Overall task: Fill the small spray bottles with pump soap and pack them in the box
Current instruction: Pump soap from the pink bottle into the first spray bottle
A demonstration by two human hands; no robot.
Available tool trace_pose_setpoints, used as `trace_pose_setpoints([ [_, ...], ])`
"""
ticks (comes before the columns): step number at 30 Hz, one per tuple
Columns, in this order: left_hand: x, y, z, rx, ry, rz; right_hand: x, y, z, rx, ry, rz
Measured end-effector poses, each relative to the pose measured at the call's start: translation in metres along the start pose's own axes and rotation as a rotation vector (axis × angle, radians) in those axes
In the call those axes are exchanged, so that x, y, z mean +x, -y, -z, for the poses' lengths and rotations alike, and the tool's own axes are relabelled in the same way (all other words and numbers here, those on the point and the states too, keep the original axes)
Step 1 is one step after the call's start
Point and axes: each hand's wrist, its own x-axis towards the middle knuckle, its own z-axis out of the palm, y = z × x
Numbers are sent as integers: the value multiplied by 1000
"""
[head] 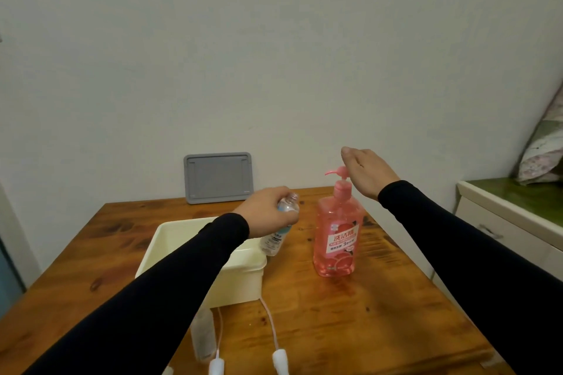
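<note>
Bare wooden tabletop (380,313) is lying open right of the tall pink pump soap bottle (336,240). The cream plastic box (243,280) is blocking the left side, while two white spray heads with tubes (248,359) are cluttering the near edge.

Plain pale wall (274,54) behind knotty wooden surface (350,313); white cabinet (499,222) w/ green top at right, floral pillow (542,146) on it.
</note>
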Motion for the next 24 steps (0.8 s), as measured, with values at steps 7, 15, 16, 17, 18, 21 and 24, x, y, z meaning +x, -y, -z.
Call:
trace_pose_setpoints([
  [7,48,-9,-19,15,-85,-2,29,-9,-6,35,86,-65],
  [15,79,-16,-30,81,-123,-80,47,-14,-11,34,327,-249],
  [16,81,-15,-31,83,-131,-86,48,-15,-11,35,353,-261],
  [17,82,-14,-31,87,-142,-92,49,-14,-11,41,378,-268],
  [18,83,-14,-31,91,-147,-98,50,-15,-12,49,399,-272],
  [21,87,-17,-30,106,-147,-137,52,-12,-10,61,431,-272],
  [24,90,-21,-32,147,-130,-167,55,-13,-9,73,433,-290],
])
